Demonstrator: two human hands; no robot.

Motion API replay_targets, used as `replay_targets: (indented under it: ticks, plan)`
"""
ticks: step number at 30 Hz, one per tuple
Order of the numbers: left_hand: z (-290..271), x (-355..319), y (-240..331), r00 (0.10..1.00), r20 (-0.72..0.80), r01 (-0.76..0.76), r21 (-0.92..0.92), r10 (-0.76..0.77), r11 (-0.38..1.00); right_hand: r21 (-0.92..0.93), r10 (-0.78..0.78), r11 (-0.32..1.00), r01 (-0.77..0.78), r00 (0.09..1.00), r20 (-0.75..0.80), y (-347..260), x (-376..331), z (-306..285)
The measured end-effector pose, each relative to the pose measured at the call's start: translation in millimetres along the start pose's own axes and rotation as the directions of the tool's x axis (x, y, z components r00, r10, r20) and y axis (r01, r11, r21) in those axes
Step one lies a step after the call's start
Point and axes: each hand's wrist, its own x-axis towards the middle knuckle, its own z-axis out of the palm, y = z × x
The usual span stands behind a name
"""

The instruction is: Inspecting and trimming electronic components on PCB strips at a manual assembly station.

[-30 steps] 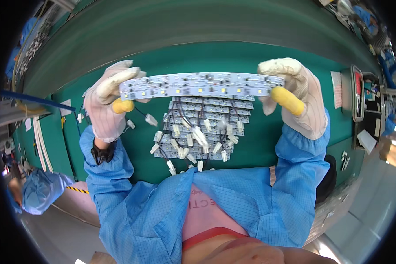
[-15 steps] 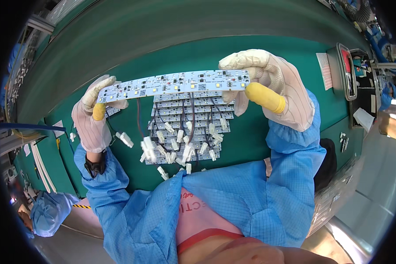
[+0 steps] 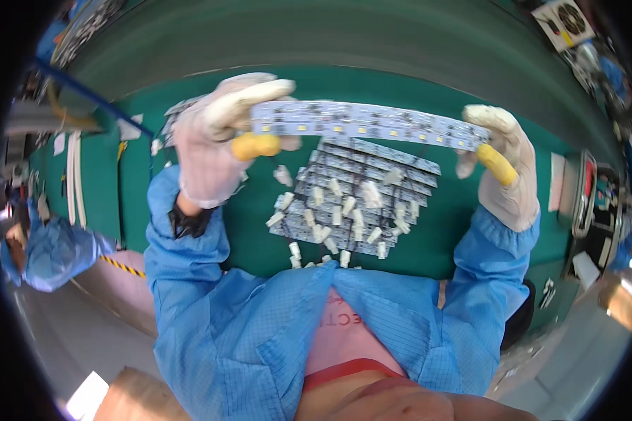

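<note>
Between my two gloved hands I hold up a long white LED circuit board strip [image 3: 369, 121], its small yellow LEDs facing me. My left hand [image 3: 235, 130] pinches its left end, and my right hand [image 3: 497, 151] grips the right end; both thumbs wear yellow finger cots. The strip tilts slightly down to the right. Below it on the green mat lies a fanned stack of similar LED boards [image 3: 295, 226]. Dark wires with white plug connectors [image 3: 349, 205] lie over that stack. Slight motion blur softens the held strip's details.
More boards [image 3: 170, 126] lie beyond my left hand. A metal-rimmed tray [image 3: 584, 200] stands at the right edge, near a pinkish paper sheet [image 3: 557, 181]. White strips [image 3: 75, 179] lie on the far left of the green table [image 3: 246, 242]. Another person's blue sleeve [image 3: 60, 245] shows at left.
The view has turned, shifting things in the picture. The held strip now slopes down to the right instead of up. Both hands still grip its ends.
</note>
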Motion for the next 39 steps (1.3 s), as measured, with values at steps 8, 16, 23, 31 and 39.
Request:
replay_targets:
  ticks: [8,16,23,31,39]
  plan:
    - [-10.4,7.6,5.2,0.976,0.163,-0.197,0.376,0.145,0.905,-0.053,0.056,0.997,-0.059,0.996,-0.069,2.5,1.1,1.6]
    - [-9.8,14.0,-16.1,0.996,0.060,0.044,0.304,-0.065,0.952,0.023,-0.002,1.000,0.001,1.000,0.018,-10.4,-15.7,14.1]
    - [-14.4,8.2,3.4,0.978,0.167,-0.179,0.386,0.123,0.905,-0.235,0.058,0.970,-0.069,0.997,-0.052,0.6,3.5,7.0]
    - [-10.8,2.8,8.2,0.991,0.094,0.078,0.141,-0.092,0.987,-0.120,0.007,0.993,-0.015,0.998,-0.062,3.2,-0.1,6.6]
    - [-4.2,15.7,-16.5,0.999,0.042,-0.018,0.366,0.003,0.930,-0.066,0.018,0.998,-0.014,0.998,0.066,-8.3,-13.8,4.9]
